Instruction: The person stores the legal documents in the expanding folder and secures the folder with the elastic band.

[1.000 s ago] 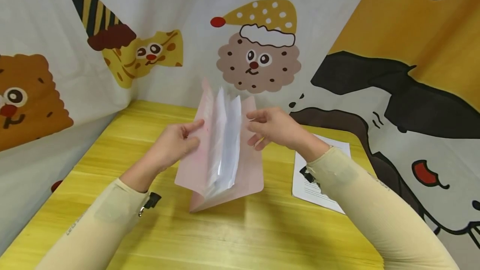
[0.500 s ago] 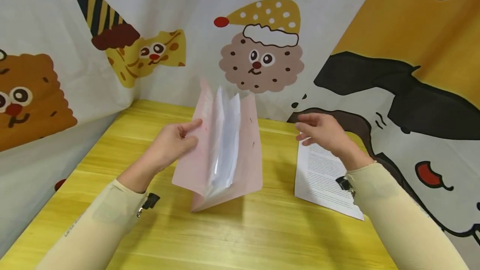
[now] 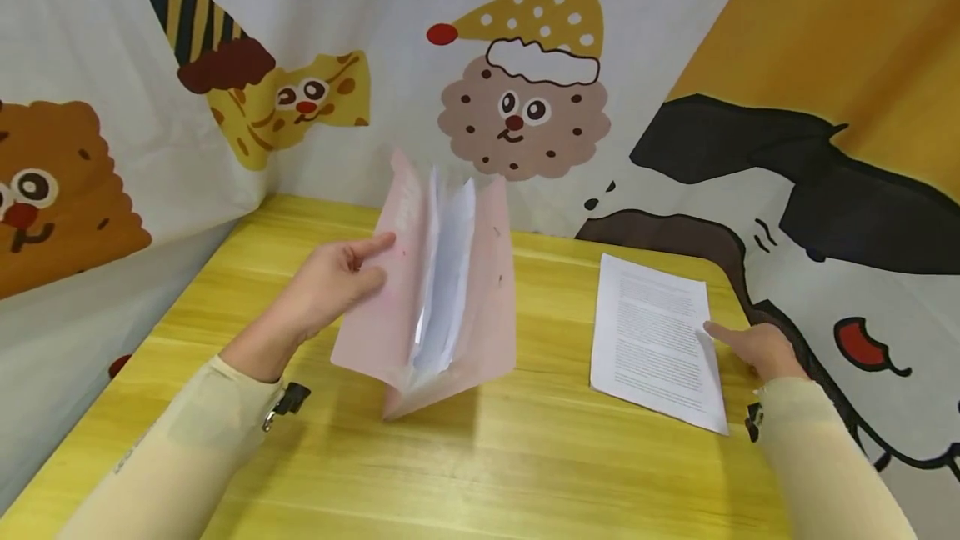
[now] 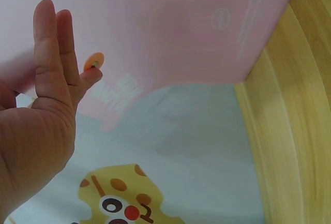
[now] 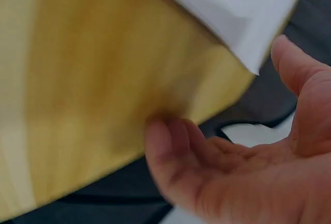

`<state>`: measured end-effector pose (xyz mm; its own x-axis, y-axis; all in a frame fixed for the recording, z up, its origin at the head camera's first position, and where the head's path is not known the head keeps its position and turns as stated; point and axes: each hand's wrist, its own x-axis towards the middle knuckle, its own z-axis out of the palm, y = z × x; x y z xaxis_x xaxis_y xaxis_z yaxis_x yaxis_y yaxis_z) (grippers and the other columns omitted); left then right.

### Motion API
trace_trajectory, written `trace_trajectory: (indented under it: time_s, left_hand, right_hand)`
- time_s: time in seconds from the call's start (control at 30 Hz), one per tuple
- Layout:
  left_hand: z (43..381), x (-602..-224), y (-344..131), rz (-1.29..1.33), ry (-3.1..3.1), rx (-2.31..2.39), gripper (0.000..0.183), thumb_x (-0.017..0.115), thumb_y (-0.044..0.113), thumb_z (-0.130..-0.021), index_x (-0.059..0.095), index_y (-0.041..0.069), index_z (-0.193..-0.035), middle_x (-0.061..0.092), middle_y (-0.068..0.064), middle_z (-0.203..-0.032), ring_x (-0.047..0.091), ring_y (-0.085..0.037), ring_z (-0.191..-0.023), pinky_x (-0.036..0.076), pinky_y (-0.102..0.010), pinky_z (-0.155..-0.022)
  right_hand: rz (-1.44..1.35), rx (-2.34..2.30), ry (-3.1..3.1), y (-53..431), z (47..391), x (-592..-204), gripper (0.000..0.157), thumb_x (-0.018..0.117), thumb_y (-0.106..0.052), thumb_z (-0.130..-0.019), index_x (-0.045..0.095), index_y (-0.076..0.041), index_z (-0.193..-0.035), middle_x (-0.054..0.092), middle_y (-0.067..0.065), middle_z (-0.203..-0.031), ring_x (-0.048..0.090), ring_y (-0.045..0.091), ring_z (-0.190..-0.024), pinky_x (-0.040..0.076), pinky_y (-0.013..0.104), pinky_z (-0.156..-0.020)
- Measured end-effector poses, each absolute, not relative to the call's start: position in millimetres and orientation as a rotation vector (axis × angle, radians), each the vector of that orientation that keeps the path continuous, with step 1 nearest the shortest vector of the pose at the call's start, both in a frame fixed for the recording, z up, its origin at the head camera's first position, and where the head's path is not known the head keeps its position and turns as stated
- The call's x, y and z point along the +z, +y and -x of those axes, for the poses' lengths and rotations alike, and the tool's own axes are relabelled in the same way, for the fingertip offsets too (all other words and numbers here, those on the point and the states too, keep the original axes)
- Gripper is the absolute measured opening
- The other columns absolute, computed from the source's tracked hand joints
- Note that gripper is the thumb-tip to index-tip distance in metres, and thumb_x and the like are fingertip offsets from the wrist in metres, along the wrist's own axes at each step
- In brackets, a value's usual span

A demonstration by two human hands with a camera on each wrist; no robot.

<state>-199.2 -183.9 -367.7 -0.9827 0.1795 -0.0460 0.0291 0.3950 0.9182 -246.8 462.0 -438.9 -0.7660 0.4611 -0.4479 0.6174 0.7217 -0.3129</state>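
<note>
My left hand (image 3: 322, 286) pinches the left cover of a pink expanding file folder (image 3: 491, 290), thumb on the near side. The folder stands upright and spread apart on the table, with white sheets or dividers (image 3: 450, 273) inside. In the left wrist view, two fingers lie fairly straight along the pink cover (image 4: 170, 32), close to a small orange round button (image 4: 94, 61). My right hand (image 3: 757, 348) is at the right edge of a printed paper stack (image 3: 652, 340). In the right wrist view, its thumb and fingers are spread apart near the paper's corner (image 5: 248, 48), gripping nothing.
The yellow wood-patterned table (image 3: 480, 473) extends in front of the folder and between it and the papers. A cartoon-printed cloth (image 3: 322, 165) hangs right behind the table and along its sides. The table's right edge runs close beside my right hand.
My right hand has moved from the folder's right side, over the papers, and down to their right edge. My left hand keeps its hold on the folder, which has shifted slightly left in view.
</note>
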Motion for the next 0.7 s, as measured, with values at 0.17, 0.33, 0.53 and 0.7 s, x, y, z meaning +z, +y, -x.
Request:
trace_trajectory:
  time_s: [0.17,0.33,0.53,0.7]
  left_hand:
    - [199.0,-367.1,-183.6,-0.191,2.499,1.654,0.062,0.060,0.011,-0.097,0.052,0.014,-0.159,0.071,-0.020,-0.106,0.025,-0.005,-0.050,0.034,-0.024,-0.050]
    - [199.2,-366.8,-183.0,-0.183,2.509,1.647,0.061,0.061,0.012,-0.098,0.052,0.015,-0.159,0.070,-0.020,-0.109,0.024,-0.005,-0.053,0.035,-0.024,-0.052]
    - [198.9,-366.8,-182.9,-0.188,2.505,1.655,0.060,0.061,0.012,-0.099,0.051,0.014,-0.159,0.068,-0.026,-0.109,0.026,-0.005,-0.055,0.038,-0.023,-0.055]
    - [199.4,-368.2,-181.7,-0.192,2.478,1.669,0.061,0.061,0.012,-0.100,0.051,0.014,-0.159,0.071,-0.023,-0.125,0.028,-0.006,-0.052,0.042,-0.023,-0.057]
  right_hand:
    - [-0.892,-0.636,2.581,451.1,247.0,-453.5,0.133,0.074,-0.075,-0.084,0.017,0.024,-0.153,0.044,0.039,-0.129,0.051,0.048,-0.109,0.053,0.059,-0.093]
    - [-0.858,-0.635,2.599,439.9,256.0,-452.0,0.102,0.082,-0.056,-0.089,0.037,0.022,-0.137,0.057,0.024,-0.098,0.059,0.034,-0.088,0.052,0.042,-0.074]
    - [-0.808,-0.619,2.591,436.5,266.0,-450.1,0.084,0.082,-0.048,-0.091,0.049,0.018,-0.131,0.062,0.022,-0.098,0.060,0.033,-0.089,0.050,0.038,-0.072]
    - [-0.798,-0.655,2.599,437.9,270.0,-458.7,0.082,0.083,-0.041,-0.093,0.049,0.019,-0.135,0.063,0.029,-0.111,0.061,0.036,-0.094,0.052,0.039,-0.074]
